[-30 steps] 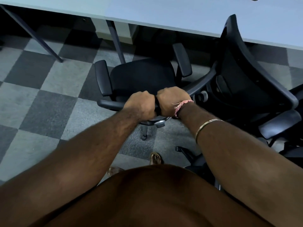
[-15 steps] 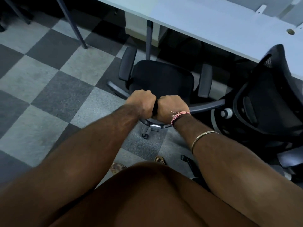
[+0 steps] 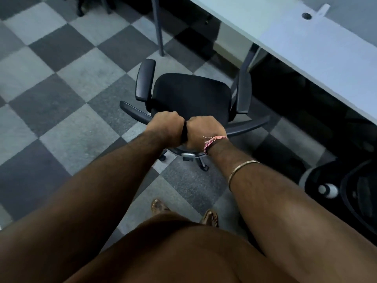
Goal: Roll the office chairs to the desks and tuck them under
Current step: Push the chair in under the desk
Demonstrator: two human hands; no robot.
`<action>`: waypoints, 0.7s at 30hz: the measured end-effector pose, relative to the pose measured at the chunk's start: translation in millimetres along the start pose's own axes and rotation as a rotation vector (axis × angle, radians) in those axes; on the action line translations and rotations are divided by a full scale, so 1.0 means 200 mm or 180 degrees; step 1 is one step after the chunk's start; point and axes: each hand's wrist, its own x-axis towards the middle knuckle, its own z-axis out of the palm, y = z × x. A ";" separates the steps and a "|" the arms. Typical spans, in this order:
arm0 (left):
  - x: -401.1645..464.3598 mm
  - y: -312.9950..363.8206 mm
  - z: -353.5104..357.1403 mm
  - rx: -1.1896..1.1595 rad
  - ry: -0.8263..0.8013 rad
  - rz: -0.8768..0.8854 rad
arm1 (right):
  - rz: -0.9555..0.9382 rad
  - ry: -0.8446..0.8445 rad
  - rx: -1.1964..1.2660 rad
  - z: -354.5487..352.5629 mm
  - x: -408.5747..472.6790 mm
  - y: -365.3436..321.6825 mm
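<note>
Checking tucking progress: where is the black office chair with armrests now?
Centre of the head view, the black office chair with armrests stands on checkered carpet left of the pale desk, not yet under it.

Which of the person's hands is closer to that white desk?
Right. The right hand grips the chair's backrest on the side toward the white desk; the left hand grips it beside the right, farther from the desk.

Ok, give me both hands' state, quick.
Left hand: gripping the chair's backrest top.
Right hand: gripping it too.
</note>
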 end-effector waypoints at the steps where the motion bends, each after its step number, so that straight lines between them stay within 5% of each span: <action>1: -0.01 -0.06 0.00 -0.0037 0.0003 -0.0061 | -0.0078 0.0028 0.0003 -0.01 0.06 -0.03; 21: -0.12 -1.57 0.29 -0.0560 0.0216 -0.1369 | -0.1431 0.0108 -0.0352 -0.22 1.52 -0.87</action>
